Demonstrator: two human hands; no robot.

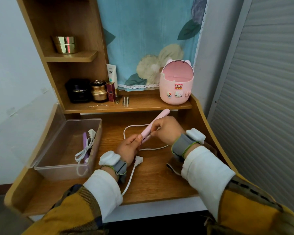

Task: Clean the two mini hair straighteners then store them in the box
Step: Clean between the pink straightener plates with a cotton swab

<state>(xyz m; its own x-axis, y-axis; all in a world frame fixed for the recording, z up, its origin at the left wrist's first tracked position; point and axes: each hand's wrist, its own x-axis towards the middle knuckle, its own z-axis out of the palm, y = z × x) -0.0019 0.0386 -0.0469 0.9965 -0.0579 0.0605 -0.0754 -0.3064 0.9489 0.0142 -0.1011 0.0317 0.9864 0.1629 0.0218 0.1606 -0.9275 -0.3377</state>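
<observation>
A pink mini hair straightener (157, 120) is held slanted above the desk. My left hand (129, 146) grips its lower end. My right hand (166, 128) pinches a cotton swab (149, 135) against the straightener's side. Its white cord (131, 131) loops on the desk and ends in a white plug (138, 160) near my left wrist. A purple mini straightener (84, 143) with its coiled white cord lies inside the clear plastic box (64, 168) at the left, whose lid stands open.
A pink mini bin (176, 85) stands on the shelf at the right. Spare cotton swabs (125, 100) and cosmetic jars (98, 92) sit further left on that shelf. A gold jar (64, 44) is on the upper shelf. A folded cloth (172, 167) lies under my right forearm.
</observation>
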